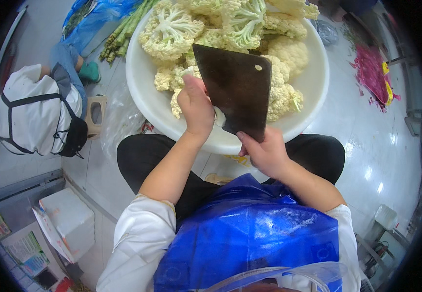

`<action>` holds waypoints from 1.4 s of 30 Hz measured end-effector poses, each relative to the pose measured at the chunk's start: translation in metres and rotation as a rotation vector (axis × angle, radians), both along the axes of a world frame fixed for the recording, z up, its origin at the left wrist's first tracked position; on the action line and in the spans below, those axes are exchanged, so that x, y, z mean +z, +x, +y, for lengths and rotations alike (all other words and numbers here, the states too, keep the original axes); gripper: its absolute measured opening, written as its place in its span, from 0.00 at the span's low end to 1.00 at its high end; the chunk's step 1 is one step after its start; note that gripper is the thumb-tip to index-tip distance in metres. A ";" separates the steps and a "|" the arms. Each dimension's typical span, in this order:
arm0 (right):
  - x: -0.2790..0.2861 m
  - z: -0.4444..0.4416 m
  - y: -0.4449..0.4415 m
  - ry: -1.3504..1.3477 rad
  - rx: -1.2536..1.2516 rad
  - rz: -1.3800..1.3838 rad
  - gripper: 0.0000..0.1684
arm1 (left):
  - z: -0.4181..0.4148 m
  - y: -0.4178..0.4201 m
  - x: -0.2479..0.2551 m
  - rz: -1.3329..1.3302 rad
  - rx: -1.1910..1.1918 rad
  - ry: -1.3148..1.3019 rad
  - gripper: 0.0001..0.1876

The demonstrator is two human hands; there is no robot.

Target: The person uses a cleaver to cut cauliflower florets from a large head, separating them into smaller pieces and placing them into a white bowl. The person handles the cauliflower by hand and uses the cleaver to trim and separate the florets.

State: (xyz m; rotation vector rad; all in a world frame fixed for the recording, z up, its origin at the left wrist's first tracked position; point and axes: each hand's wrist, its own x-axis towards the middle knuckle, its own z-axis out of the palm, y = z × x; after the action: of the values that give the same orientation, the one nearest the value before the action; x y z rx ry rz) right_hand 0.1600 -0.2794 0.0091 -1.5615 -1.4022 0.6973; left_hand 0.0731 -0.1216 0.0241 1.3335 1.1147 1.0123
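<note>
My right hand [267, 149] grips a wide, dark-bladed cleaver [234, 87] low down, where its handle is. The blade stands over a large white plastic basin [136, 76] and has a small hole near one corner. Against the blade's left side is my left hand [196, 106], thumb up, closed around a piece of cauliflower. A pale end of that cauliflower piece [219, 117] shows below the fingers; the blade hides the rest. Cauliflower heads and cut florets [172, 29] are heaped in the basin, some with their branching stems upward.
A blue apron [247, 233] covers my lap. To the left, a person in white [35, 109] is near a plastic stool [96, 113]. Green stalks [125, 31] lie by a blue bag [94, 22]. A pink bag [373, 76] lies right; a white foam box [68, 219] stands lower left.
</note>
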 end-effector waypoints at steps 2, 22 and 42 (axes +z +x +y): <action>0.008 0.001 -0.003 -0.002 -0.028 -0.012 0.06 | 0.005 0.001 -0.003 -0.006 0.010 0.092 0.35; 0.009 -0.001 0.006 -0.014 -0.027 0.084 0.06 | -0.008 -0.001 -0.004 -0.091 -0.224 0.152 0.40; 0.031 -0.021 0.113 -0.133 -0.565 0.586 0.07 | -0.026 0.094 -0.120 0.421 -0.540 0.577 0.18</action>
State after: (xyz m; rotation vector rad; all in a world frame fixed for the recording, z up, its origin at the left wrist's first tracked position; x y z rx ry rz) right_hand 0.2726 -0.3001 0.0404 -1.5764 -0.4627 0.8116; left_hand 0.1671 -0.1477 -0.0964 2.2435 0.6916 0.6755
